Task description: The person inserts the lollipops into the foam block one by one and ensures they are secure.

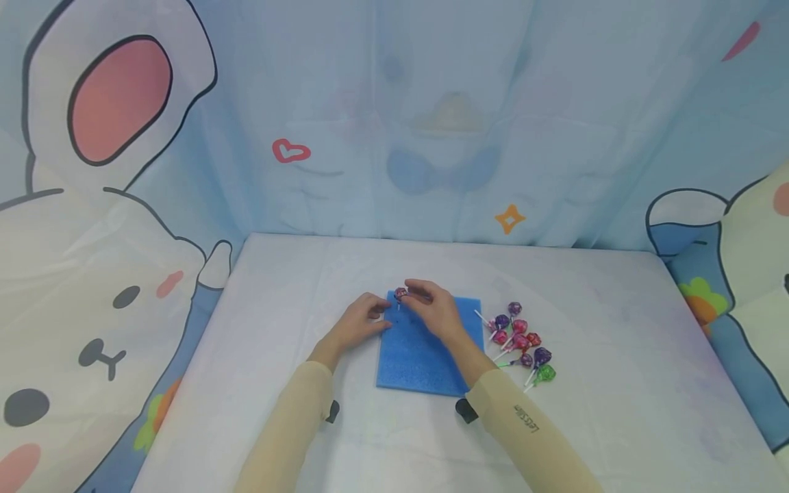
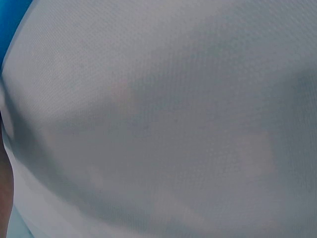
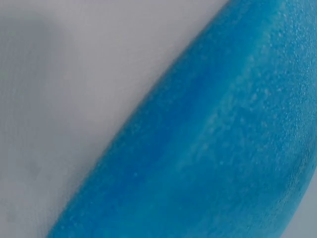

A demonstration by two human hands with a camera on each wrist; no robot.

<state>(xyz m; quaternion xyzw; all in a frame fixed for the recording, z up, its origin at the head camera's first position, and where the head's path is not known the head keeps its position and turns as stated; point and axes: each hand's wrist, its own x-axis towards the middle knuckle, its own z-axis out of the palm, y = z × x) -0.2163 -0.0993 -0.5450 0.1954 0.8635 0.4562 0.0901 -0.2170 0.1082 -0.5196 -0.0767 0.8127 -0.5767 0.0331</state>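
Observation:
In the head view a blue foam board lies flat on the table. Over its far left corner my right hand pinches a lollipop in a dark reddish wrapper, its head up and a short bit of white stick showing below. Beside the board's left edge is my left hand, fingers loosely bent and thumb tip right at the edge, with nothing in its grasp. The right wrist view shows the foam board's side close up; neither wrist view shows the lollipop.
Right of the board lies a loose pile of lollipops in purple, pink, red and green wrappers, sticks mostly pointing left or toward me. A white cloth covers the table. Behind it hangs a light blue printed curtain.

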